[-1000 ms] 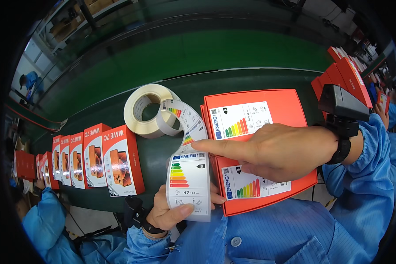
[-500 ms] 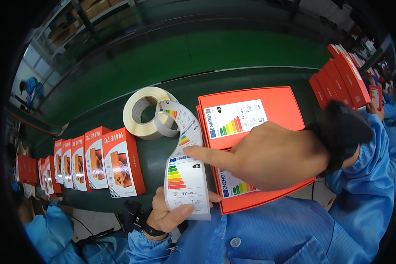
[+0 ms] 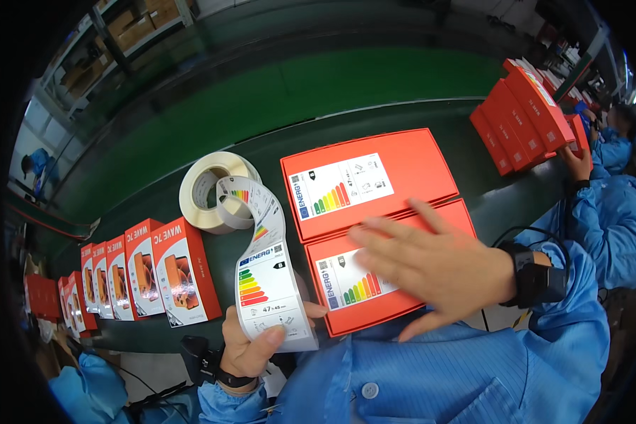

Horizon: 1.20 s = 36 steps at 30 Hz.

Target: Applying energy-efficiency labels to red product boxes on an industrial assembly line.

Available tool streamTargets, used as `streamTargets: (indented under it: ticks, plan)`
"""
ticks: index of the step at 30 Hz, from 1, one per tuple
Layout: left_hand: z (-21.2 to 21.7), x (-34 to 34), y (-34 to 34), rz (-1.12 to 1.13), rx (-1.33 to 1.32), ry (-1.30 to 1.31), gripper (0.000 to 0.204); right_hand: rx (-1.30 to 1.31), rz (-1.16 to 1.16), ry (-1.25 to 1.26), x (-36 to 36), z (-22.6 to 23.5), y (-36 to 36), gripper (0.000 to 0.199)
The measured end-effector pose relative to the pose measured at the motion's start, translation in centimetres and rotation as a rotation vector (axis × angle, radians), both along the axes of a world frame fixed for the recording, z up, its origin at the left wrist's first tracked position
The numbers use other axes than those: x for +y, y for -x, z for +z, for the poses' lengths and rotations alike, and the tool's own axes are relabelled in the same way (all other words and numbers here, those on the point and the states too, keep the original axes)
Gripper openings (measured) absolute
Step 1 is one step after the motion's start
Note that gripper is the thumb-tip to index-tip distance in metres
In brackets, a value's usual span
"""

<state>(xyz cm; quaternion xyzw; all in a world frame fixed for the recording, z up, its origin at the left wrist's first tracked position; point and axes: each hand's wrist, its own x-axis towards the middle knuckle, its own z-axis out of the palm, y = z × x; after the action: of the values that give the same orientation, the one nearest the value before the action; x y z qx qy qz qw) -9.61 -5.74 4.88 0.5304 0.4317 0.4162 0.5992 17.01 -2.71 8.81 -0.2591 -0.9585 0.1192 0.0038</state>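
Note:
My left hand [image 3: 251, 348] pinches the free end of a strip of energy labels [image 3: 272, 290], thumb on top. From there the strip curls up to a white label roll [image 3: 218, 185] lying on the dark green bench. My right hand [image 3: 431, 265] is flat with fingers spread, over the nearer of two red boxes [image 3: 325, 311], partly covering the label [image 3: 346, 283] on it. Its fingers are slightly blurred. Just beyond, the farther red box [image 3: 424, 166] carries a label [image 3: 343, 185] on its left part.
Several upright red-and-white phone boxes [image 3: 180, 272] stand in a row on the left. Stacked red boxes [image 3: 519, 127] are at the far right, beside a co-worker in blue [image 3: 608, 226]. A green conveyor surface [image 3: 332, 85] runs behind the bench.
My right hand has moved from pointing at the label strip to lying spread over the nearer red box. The left hand still holds the strip. The whole view has shifted slightly.

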Motion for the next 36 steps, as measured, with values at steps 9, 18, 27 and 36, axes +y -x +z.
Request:
streamTargets:
  ticks: [9,18,27,36]
  plan:
    - [-3.7,-0.4,-0.3,0.329,-0.197,-0.129,0.042,0.952,-0.624,0.231,3.8,-6.0,-10.6,0.089]
    - [-6.9,-2.5,0.0,1.013,0.416,-0.458,0.068,1.486,-0.360,1.204,14.7,-16.5,-5.6,0.060]
    - [-5.8,-8.1,-7.9,-0.068,-0.323,0.521,0.076,1.373,-0.417,1.020,14.0,-18.3,-5.8,0.061]
    - [-5.5,1.0,-13.5,0.062,-0.581,0.485,0.056,1.488,-0.592,0.875,6.7,-17.3,-12.0,0.050]
